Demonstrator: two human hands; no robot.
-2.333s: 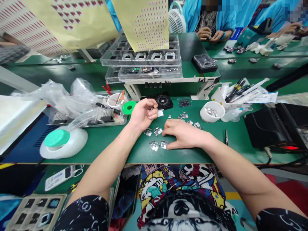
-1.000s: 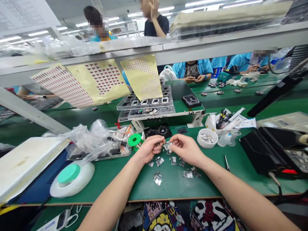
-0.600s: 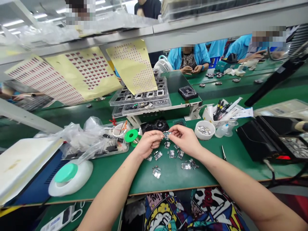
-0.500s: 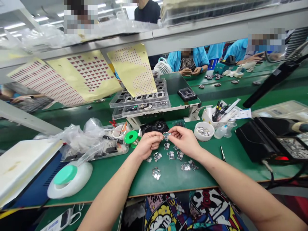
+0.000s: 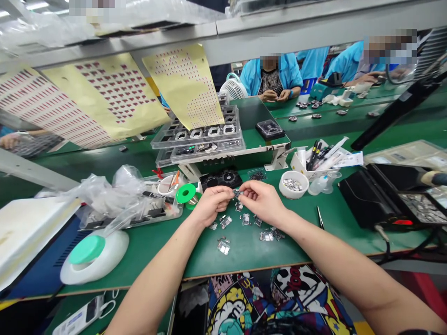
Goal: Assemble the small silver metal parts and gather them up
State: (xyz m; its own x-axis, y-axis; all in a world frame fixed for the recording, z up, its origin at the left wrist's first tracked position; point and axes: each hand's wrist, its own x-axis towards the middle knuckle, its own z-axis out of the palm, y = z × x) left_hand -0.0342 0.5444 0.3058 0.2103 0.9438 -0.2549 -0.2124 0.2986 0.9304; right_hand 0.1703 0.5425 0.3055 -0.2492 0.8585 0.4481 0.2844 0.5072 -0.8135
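A small circuit board is pinched between the fingertips of my left hand and my right hand, just above the green bench. Both hands are closed on it, one at each side, and the fingers hide part of it. Below them lie several similar small boards with silvery metal parts, among them one board nearest the front edge, another board by my left wrist, and a third board under my right forearm.
A white bowl of small metal parts and tweezers lie to the right, by a black soldering station. Leftward stand a green solder spool and a white bottle with green lid. A raised shelf holds trays. Co-workers sit opposite.
The view has tilted down slightly, so most things sit a little higher and further left. Both hands keep their pinch on the small board, which looks turned and more covered by fingers.
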